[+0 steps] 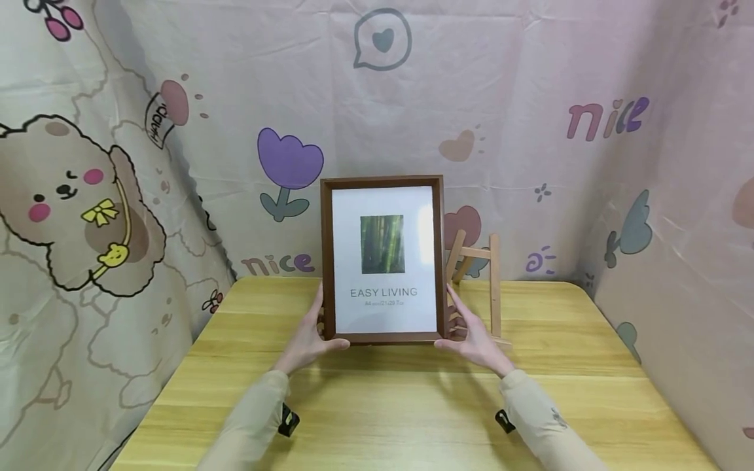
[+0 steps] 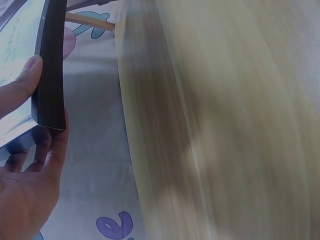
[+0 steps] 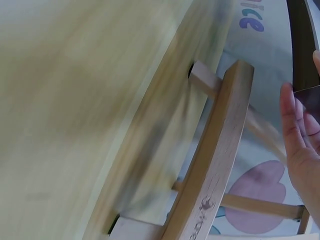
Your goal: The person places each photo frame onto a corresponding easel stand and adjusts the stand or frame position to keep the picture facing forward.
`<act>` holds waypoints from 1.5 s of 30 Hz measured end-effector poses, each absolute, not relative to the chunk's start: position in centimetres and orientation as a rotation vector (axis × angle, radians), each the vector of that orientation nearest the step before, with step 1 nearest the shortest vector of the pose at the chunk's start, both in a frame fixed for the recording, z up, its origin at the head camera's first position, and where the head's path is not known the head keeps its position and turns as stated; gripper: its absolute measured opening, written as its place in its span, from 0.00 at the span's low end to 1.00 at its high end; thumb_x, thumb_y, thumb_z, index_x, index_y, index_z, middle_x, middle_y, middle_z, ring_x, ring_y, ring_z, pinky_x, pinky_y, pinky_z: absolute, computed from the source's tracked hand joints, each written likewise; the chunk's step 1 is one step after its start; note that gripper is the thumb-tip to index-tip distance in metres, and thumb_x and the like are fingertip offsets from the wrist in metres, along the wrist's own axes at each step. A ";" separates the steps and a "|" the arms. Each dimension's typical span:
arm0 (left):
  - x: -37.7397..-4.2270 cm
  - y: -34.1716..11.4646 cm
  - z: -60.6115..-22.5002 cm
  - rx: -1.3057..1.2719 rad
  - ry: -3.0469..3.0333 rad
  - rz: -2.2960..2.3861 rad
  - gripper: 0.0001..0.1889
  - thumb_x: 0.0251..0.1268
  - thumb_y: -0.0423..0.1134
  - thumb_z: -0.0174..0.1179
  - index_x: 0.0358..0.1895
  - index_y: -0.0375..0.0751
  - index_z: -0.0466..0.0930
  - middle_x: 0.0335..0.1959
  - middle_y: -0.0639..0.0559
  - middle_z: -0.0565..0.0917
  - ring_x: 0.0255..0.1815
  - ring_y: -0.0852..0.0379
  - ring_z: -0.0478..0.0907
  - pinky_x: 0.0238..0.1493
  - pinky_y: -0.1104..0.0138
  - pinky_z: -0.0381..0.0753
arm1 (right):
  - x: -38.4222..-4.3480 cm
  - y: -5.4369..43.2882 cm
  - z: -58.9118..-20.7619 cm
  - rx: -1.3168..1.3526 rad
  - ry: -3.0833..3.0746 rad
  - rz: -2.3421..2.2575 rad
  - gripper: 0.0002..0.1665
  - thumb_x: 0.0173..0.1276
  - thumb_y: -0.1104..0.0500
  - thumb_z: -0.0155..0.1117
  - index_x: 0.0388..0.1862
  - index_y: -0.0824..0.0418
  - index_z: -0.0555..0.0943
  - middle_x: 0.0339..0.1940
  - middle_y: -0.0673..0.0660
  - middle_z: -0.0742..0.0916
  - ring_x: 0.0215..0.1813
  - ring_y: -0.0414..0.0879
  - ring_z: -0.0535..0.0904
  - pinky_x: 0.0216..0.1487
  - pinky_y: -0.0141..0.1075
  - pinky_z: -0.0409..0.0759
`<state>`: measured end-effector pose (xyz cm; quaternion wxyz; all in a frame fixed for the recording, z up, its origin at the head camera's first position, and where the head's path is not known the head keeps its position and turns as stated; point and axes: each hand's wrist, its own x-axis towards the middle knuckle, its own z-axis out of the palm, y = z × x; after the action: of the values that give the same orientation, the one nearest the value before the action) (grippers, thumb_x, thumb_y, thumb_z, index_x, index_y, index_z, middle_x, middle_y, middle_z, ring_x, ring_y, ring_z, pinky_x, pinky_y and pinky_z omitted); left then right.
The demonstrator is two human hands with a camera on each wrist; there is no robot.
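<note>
A brown picture frame [image 1: 385, 311] stands upright between both hands, facing me, with a small green forest print and the words "EASY LIVING" on white. My left hand [image 1: 307, 340] grips its lower left corner, thumb over the front edge and fingers around the side and back. On the opposite lower corner, my right hand [image 1: 473, 341] holds it in the same way. The left wrist view has the frame's dark edge [image 2: 51, 75] raised off the tabletop. Just behind the right hand is a wooden easel [image 1: 495, 288], partly hidden by frame and hand.
The wood-grain table [image 1: 389, 405] reaches back to a printed cloth backdrop [image 1: 377, 118], which also hangs along both sides. Close beside the right hand, the easel's leg [image 3: 210, 155] rises from the tabletop. Black straps [image 1: 288, 420] hang under the sleeves.
</note>
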<state>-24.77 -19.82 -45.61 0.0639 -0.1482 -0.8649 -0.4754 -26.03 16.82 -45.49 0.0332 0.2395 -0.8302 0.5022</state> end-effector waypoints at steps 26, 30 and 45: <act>-27.4 -14.9 -45.4 -0.587 -2.579 -1.441 0.71 0.47 0.44 0.80 0.83 0.52 0.28 0.85 0.46 0.42 0.70 0.35 0.70 0.68 0.43 0.76 | -26.3 21.6 -46.0 0.703 -2.451 1.612 0.73 0.51 0.72 0.78 0.85 0.50 0.42 0.52 0.68 0.75 0.38 0.39 0.80 0.41 0.33 0.87; -27.9 -14.3 -45.4 -0.613 -2.583 -1.413 0.71 0.48 0.45 0.80 0.83 0.51 0.28 0.85 0.48 0.40 0.75 0.35 0.65 0.73 0.43 0.69 | -26.4 22.2 -46.0 0.684 -2.471 1.575 0.73 0.52 0.72 0.78 0.85 0.50 0.41 0.53 0.67 0.75 0.40 0.38 0.80 0.43 0.32 0.87; -29.5 -12.1 -45.0 -0.688 -2.571 -1.355 0.71 0.47 0.43 0.81 0.83 0.45 0.28 0.85 0.48 0.39 0.84 0.42 0.46 0.82 0.46 0.51 | -26.1 24.2 -45.3 0.534 -2.568 1.441 0.71 0.57 0.64 0.78 0.85 0.44 0.38 0.77 0.80 0.59 0.63 0.77 0.75 0.60 0.59 0.81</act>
<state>-29.53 -12.06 -44.97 0.0777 -0.2296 -0.8583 -0.4523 -26.12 24.20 -45.32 0.0741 0.1780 -0.8557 0.4801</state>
